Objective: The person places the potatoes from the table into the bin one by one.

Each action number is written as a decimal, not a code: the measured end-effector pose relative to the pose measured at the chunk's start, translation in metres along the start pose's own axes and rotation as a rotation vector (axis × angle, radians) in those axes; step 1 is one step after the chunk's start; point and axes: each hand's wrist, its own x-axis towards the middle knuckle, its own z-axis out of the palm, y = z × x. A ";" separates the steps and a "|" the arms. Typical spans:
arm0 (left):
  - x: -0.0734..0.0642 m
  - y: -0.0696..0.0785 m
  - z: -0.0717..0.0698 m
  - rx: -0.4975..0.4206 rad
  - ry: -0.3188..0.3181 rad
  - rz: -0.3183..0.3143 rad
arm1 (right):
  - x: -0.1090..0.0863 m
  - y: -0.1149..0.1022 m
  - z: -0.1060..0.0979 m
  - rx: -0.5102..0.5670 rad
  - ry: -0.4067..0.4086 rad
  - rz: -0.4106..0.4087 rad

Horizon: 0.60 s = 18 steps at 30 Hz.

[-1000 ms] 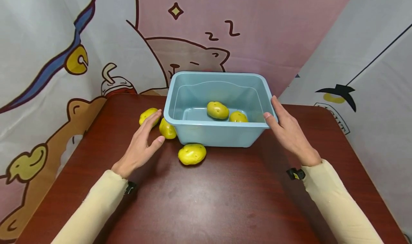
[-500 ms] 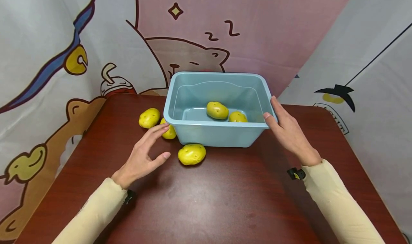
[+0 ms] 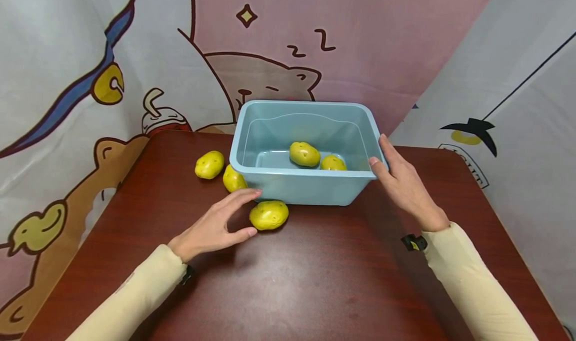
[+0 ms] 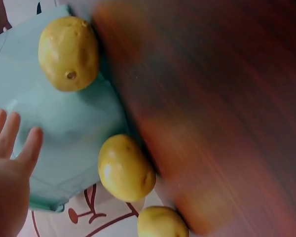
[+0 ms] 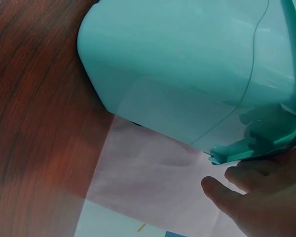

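Observation:
In the head view my left hand (image 3: 216,228) reaches toward a yellow potato (image 3: 269,215) in front of a light blue plastic bin (image 3: 310,188). Its thumb and fingers are spread apart at the potato's left side, with no grip on it. My right hand (image 3: 407,186) holds the bin's right rim, thumb over the top edge and fingers along the outside. In the right wrist view, fingers (image 5: 249,175) lie at the rim. Two more potatoes sit inside the bin, one larger in view (image 3: 304,154) and one partly hidden by the front wall (image 3: 333,163).
Left of the bin lie a potato (image 3: 234,179) close to its corner and another potato (image 3: 209,165) farther out. Everything stands on a dark red-brown wooden table (image 3: 306,281). A cartoon-printed cloth (image 3: 369,41) hangs behind the table and along its sides.
My left hand has moved right and toward me, from beside the two left potatoes to the front potato. The right hand, the bin and the potatoes have stayed put.

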 end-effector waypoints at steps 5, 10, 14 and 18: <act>0.008 -0.003 0.009 0.020 -0.126 -0.035 | 0.001 0.000 0.001 -0.001 -0.007 -0.001; 0.014 -0.009 0.015 0.043 -0.186 -0.048 | -0.001 -0.001 0.001 -0.007 -0.007 0.005; 0.018 -0.013 0.018 0.063 -0.226 -0.048 | -0.001 -0.001 0.001 -0.007 -0.002 0.007; 0.023 -0.014 0.020 0.053 -0.234 -0.019 | -0.001 -0.001 0.000 -0.010 0.005 0.003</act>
